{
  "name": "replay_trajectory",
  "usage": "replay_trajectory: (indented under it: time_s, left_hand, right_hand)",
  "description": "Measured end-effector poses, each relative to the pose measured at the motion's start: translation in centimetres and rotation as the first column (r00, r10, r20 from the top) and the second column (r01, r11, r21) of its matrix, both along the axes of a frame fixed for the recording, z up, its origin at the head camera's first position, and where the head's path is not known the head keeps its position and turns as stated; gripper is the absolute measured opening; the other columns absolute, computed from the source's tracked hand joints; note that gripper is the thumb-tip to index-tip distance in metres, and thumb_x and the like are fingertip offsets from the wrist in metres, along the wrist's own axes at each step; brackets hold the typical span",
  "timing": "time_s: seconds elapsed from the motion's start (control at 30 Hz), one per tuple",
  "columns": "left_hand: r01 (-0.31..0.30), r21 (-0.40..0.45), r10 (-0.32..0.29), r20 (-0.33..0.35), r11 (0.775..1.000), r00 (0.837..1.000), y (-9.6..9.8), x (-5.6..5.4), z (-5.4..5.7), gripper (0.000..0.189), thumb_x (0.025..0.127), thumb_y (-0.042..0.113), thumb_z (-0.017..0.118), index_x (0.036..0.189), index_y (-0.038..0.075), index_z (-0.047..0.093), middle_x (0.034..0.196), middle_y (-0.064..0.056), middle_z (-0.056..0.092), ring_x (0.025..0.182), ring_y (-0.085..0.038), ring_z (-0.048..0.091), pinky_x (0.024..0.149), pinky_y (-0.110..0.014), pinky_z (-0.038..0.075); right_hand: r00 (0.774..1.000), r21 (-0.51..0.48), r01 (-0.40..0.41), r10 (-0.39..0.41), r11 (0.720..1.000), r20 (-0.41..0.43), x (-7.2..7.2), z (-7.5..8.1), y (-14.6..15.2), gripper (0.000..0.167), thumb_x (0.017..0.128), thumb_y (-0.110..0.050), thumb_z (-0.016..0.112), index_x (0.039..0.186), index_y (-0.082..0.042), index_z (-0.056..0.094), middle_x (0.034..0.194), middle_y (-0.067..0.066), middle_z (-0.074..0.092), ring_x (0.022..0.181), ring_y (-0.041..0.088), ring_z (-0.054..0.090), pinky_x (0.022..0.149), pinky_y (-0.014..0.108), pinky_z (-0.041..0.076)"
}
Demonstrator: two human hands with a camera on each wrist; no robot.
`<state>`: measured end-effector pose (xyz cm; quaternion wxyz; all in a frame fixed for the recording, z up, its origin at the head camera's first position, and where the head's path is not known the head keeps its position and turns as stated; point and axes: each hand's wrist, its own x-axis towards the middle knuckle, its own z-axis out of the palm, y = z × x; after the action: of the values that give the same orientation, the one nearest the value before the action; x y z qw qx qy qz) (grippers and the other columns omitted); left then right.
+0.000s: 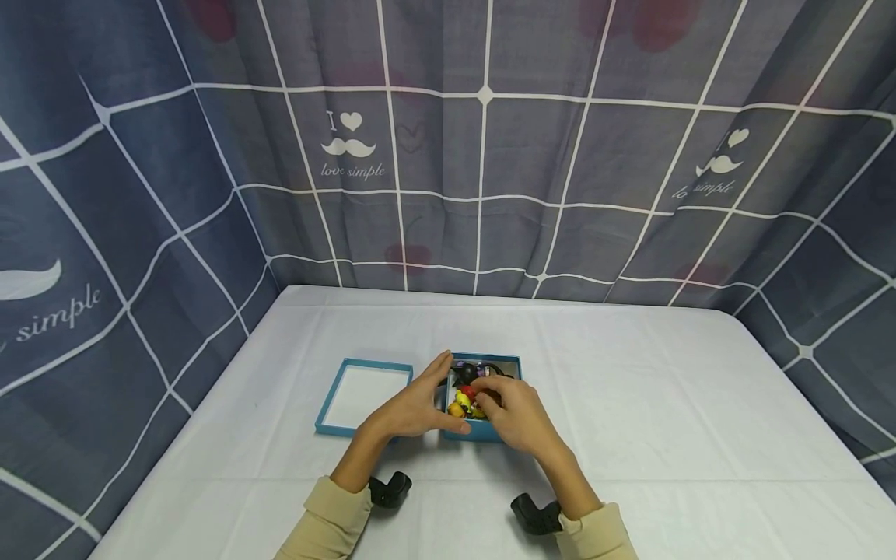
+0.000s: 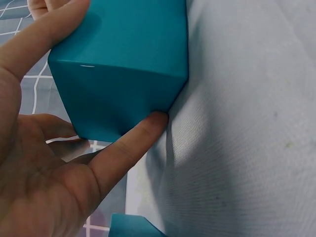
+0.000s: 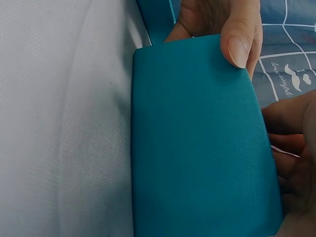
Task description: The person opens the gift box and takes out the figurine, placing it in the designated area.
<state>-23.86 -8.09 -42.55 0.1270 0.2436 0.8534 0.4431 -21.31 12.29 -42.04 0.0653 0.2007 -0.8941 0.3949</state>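
Observation:
A teal box (image 1: 483,431) stands open on the table, with small toy-like pieces inside. My left hand (image 1: 413,406) holds it at the left side, thumb at the near edge and fingers along the wall. The left wrist view shows a fingertip (image 2: 157,118) low against the box's side. My right hand (image 1: 514,408) reaches over the right rim with bent fingers among the contents. Close to its fingertips lie a red piece (image 1: 467,392) and a yellow piece (image 1: 463,400). Whether the right fingers pinch a piece, I cannot tell.
Left of the box lies a teal-edged lid (image 1: 364,397) with its white inside up. A black rounded piece (image 1: 467,373) sits toward the back of the box. White cloth (image 1: 665,404) covers the table, and a dark grid-patterned curtain (image 1: 434,155) hangs behind and at both sides.

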Motion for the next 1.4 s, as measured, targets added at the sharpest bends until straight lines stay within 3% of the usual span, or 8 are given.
replay_trajectory:
  time_s: [0.5, 0.8, 1.4]
  left_hand:
    - [-0.008, 0.011, 0.008, 0.012, 1.000, 1.000, -0.05, 0.09, -0.25, 0.116, 0.076, 0.036, 0.086, 0.158, 0.004, 0.011, 0.164, -0.012, 0.001, 0.149, -0.029, 0.003, 0.114, -0.058, 0.016]
    - [-0.008, 0.001, 0.008, 0.011, 1.000, 1.000, -0.08, 0.10, -0.17, 0.116, 0.076, 0.036, 0.086, 0.158, 0.003, 0.011, 0.164, -0.012, 0.001, 0.149, -0.030, 0.003, 0.114, -0.059, 0.016]
    - [-0.007, -0.003, 0.007, 0.008, 1.000, 1.000, -0.09, -0.07, -0.14, 0.116, 0.076, 0.036, 0.086, 0.158, 0.003, 0.011, 0.164, -0.013, 0.001, 0.148, -0.030, 0.003, 0.114, -0.058, 0.015]
  right_hand:
    - [1.000, 0.058, -0.004, 0.005, 0.998, -0.019, -0.11, -0.30, -0.12, 0.021, 0.086, -0.014, 0.077, 0.106, -0.006, 0.075, 0.100, 0.001, 0.072, 0.081, 0.011, 0.064, 0.068, 0.031, 0.052]
    - [0.998, -0.016, 0.021, -0.022, 1.000, -0.058, -0.16, -0.70, -0.27, 0.026, 0.084, -0.007, 0.078, 0.110, -0.003, 0.073, 0.087, -0.002, 0.073, 0.076, 0.010, 0.066, 0.066, 0.030, 0.054]
    - [0.992, -0.109, 0.047, -0.059, 0.993, -0.110, 0.38, -0.08, -0.41, 0.023, 0.087, -0.003, 0.072, 0.110, -0.002, 0.071, 0.092, 0.000, 0.072, 0.068, 0.007, 0.060, 0.061, 0.027, 0.050]
